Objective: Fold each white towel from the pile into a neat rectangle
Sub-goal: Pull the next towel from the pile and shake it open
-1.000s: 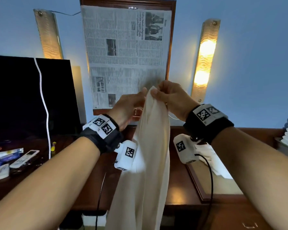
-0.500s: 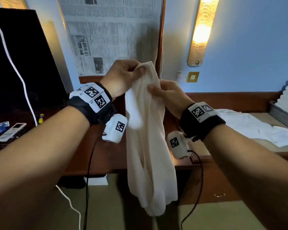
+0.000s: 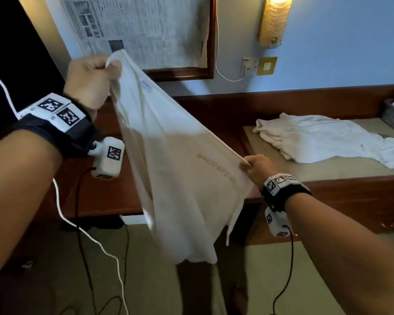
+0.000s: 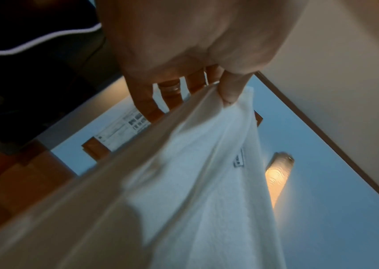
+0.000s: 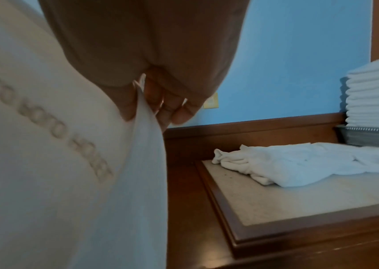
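1. The white towel [image 3: 180, 169] is held up in the air, near the viewer and in front of the surface [image 3: 328, 173], stretched on a slant from upper left to lower right, its loose lower part hanging toward the floor. Faint lettering runs along its right edge (blurred, not readable), and a small label sits near its upper edge.
2. The surface is a dark wooden desk with a pale inset top at the right.
3. A loose pile of white towels [image 3: 323, 138] lies crumpled on that pale top, well apart from the held towel.
4. A stack of folded towels [image 5: 377, 91] stands at the far right in a grey basket [image 5: 372, 135], against the blue wall.
5. A framed newspaper [image 3: 146, 32] hangs on the far wall, with a lit wall lamp [image 3: 273, 21] to its right.
6. The left hand [image 3: 89, 83] is raised high, fingers curled, thumb and fingers pinching the upper left corner of the towel.
7. The right hand [image 3: 255, 167] is lower and further right, thumb pressed against the fingers to pinch the towel's right edge.
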Available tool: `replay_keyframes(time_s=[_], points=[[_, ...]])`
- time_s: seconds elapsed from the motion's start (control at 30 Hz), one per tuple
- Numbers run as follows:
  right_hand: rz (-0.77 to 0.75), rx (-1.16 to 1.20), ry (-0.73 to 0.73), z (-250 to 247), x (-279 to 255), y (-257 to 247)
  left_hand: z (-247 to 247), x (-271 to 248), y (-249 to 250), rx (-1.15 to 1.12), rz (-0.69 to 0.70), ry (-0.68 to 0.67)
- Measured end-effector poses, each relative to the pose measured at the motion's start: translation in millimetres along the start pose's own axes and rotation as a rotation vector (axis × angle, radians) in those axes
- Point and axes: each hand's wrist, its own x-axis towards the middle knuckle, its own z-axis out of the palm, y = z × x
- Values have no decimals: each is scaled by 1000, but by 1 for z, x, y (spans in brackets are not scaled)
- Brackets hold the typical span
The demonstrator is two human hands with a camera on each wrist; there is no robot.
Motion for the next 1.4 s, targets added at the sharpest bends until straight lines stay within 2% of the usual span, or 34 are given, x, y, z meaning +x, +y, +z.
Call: replay_keyframes(time_s=[0.13,0.23,0.37,0.47,0.53,0.63,0.7,0.77,0.87,1.03,1.17,1.27,1.4], points=[[83,-280,-53,-4,4,32,-15,9,-15,-53,-117,169],[213,-425,-119,-11,-2,68,-18,8,-17,-112,-146,217],[339,-502,-163,-21,-10,95,-5,3,-12,-109,-100,153],[298,-516,-108,-24,-2,71,12,-2,-3,-10,-43,72],[163,-388,1,-24,7,32,29,-8,4,87,11,-34],[-214,69,216,-22,9,-56,59,-21,16,189,98,-211],[-396,356,211,-28,-2,-119,76,-27,22,221,169,-314],[-402,565,153,-42,-14,-165,86,-29,26,210,207,-391],[-344,608,140,-57,-15,-189,87,-29,29,172,237,-424],[-321,611,216,-63,-15,-192,79,-30,36,111,263,-442],[-380,622,156,-46,-22,-187,70,-29,38,75,272,-366],[-348,477,0,-10,-30,-147,58,-27,38,45,262,-321],[-183,227,-290,41,-43,-62,42,-22,32,12,222,-232]])
